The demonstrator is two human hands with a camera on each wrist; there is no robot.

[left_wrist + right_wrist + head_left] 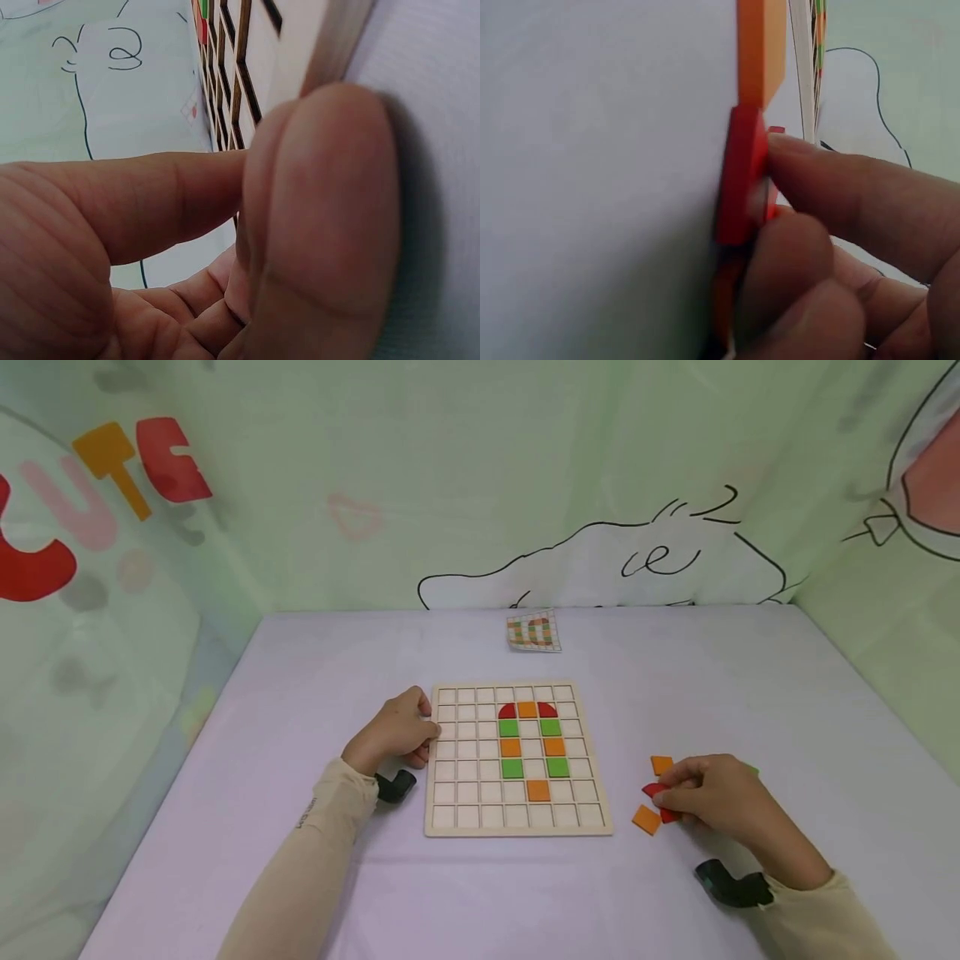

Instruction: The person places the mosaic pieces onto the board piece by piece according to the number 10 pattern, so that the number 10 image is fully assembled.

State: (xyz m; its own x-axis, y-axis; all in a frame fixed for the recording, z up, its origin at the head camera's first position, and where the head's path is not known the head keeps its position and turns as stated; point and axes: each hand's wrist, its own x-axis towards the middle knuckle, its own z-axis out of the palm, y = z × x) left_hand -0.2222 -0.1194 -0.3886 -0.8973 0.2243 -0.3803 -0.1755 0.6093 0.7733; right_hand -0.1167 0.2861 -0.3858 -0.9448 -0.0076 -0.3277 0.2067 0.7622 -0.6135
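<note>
A pale wooden grid board (465,792) lies on the table, with red, orange and green tiles set in some of its cells. My left hand (397,727) holds the board's left edge, thumb at the rim and the other fingers curled against the side. To the right of the board, my right hand (723,793) is low over a small group of loose tiles, thumb and finger pinching a red tile (652,789). A second red tile (670,816) lies under the fingertips, close to an orange tile (761,52) seen in the right wrist view.
Two loose orange tiles (646,819) lie around the right fingers, and a green tile (752,769) peeks out behind that hand. Beyond the board, a small printed pattern card (534,632) stands near the table's back edge. A drawn-on cloth backdrop (480,468) rises behind.
</note>
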